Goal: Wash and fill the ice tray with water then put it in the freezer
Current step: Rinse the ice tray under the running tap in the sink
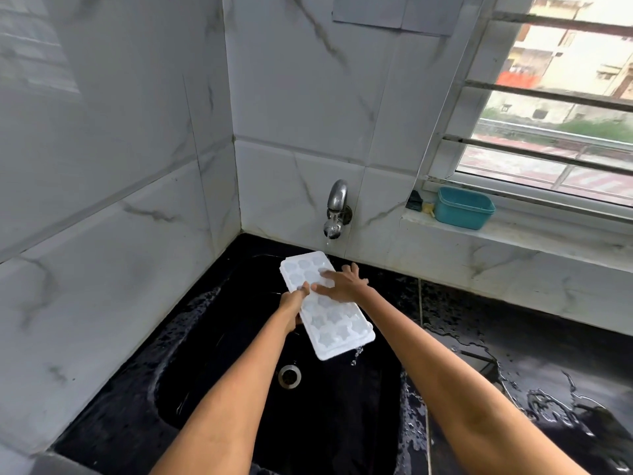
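A white ice tray (337, 325) with several round cells is held tilted over the black sink (219, 389), its far end under the metal tap (336, 209). Water runs from the tap onto the tray and drips off its near corner. My left hand (293, 305) grips the tray's left long edge. My right hand (344, 284) lies flat on the tray's top, fingers spread across the cells.
The sink's drain (289, 376) sits below the tray. A wet black counter (513, 354) stretches to the right. On the window sill stands a teal plastic tub (464, 208) beside a small dark item. Marble-tiled walls close in the left and back.
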